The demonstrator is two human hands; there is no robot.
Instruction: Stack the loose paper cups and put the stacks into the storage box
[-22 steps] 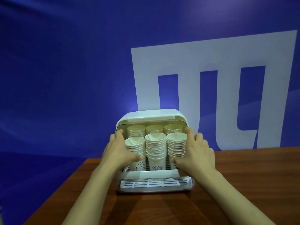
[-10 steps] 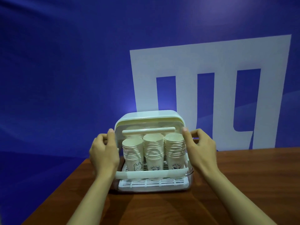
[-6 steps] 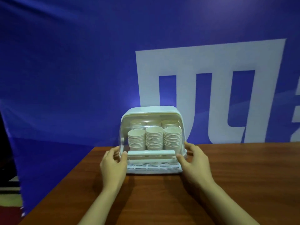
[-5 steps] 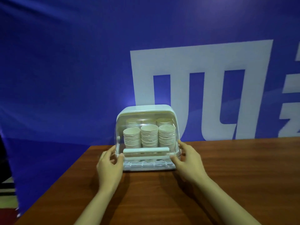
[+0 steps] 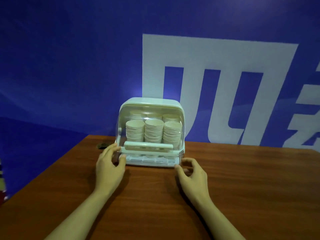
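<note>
Storage box [image 5: 150,108] (lid down) between loose, parted fingers [image 5: 114,149] of both hands.

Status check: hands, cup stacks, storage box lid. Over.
Left hand open, fingertips touching the white plastic storage box. Right hand open, just short of its front corner. Cream paper cup stacks inside, clear lid down. Nothing in the way.

Brown wooden table [image 5: 242,184]: bears closed storage box [image 5: 152,104] near far edge; small dark object [image 5: 102,145], unidentifiable, just left of box.
</note>
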